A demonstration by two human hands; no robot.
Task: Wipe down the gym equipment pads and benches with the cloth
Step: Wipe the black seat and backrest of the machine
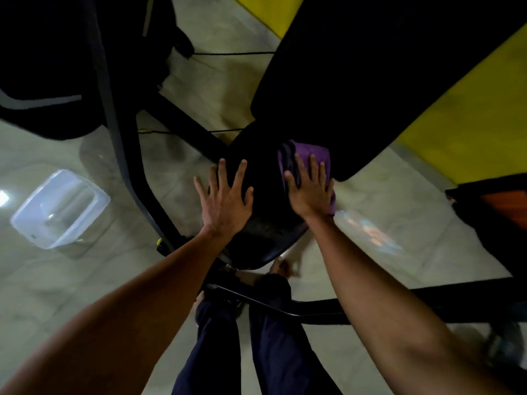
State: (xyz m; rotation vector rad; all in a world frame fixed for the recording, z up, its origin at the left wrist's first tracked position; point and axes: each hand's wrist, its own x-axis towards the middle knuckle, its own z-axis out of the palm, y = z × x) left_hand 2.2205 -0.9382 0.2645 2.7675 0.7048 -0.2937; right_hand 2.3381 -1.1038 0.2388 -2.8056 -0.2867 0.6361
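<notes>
both forearms reaching forward, left hand [225, 201] flat with fingers spread on black seat pad [262, 232], right hand [309, 192] pressing purple cloth [306, 155] flat, clear tub [61, 208] on floor

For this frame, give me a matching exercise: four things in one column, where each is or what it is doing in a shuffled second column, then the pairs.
Things:
1. left hand
2. right hand
3. purple cloth
4. clear plastic tub

Places or states:
A. on the floor, off to the left
B. flat on the bare black seat pad
C. pressing down on fabric
D. between a hand and the pad

Pairs: 1-B, 2-C, 3-D, 4-A
</notes>
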